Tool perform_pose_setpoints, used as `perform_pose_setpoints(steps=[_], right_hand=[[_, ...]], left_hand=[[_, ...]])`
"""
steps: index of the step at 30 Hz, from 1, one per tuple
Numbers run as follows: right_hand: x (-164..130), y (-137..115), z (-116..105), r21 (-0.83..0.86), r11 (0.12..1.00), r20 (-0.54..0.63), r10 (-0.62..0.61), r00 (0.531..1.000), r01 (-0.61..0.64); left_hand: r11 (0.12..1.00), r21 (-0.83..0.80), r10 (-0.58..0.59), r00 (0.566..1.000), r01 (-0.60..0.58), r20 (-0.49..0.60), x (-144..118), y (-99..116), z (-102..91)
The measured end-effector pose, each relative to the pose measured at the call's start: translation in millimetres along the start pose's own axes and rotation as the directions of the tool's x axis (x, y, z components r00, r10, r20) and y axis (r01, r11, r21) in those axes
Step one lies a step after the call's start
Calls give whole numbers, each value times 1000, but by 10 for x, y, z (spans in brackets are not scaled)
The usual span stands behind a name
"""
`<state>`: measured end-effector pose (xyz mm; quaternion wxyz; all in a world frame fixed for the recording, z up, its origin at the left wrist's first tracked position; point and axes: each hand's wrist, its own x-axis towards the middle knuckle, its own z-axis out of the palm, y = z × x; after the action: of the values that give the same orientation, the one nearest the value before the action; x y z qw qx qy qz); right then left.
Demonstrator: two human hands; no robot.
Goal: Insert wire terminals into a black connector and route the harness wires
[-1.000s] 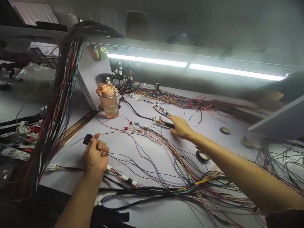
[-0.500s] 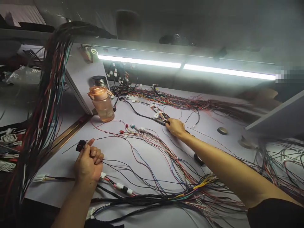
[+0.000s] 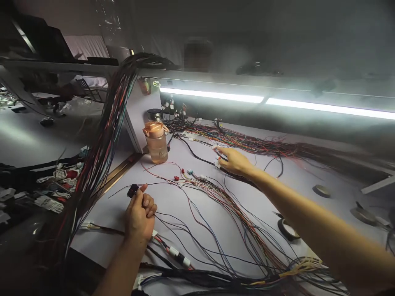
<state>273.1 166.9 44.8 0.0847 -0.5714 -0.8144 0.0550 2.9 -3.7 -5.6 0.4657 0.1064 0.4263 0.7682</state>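
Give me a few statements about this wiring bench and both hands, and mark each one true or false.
1. The left hand holds a small black plastic connector. True.
2. The right hand rests on the translucent orange water bottle. False: it reaches to white connectors among the loose wires, apart from the bottle.
3. The bottle stands upright beside the white divider panel. True.
4. A roll of black tape lies left of the left hand. False: it lies to the right, beside the right forearm.
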Motion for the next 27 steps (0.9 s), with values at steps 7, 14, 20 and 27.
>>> perform_pose_setpoints(steps=[7, 14, 20, 27], right_hand=[[894, -892, 548, 243, 965, 6, 103, 995, -102], [1505, -1072, 785, 349, 887, 86, 292, 952, -304], [1398, -941, 655, 427, 865, 29, 278, 960, -263], [969, -861, 451, 516, 843, -150, 265, 953, -153]], left_hand=[[1000, -1, -25, 999, 25, -26, -49, 7, 13], [998, 9, -60, 997, 61, -43, -52, -4, 24], [997, -13, -77, 997, 77, -20, -47, 4, 11], [997, -28, -71, 997, 72, 32, -44, 2, -18]])
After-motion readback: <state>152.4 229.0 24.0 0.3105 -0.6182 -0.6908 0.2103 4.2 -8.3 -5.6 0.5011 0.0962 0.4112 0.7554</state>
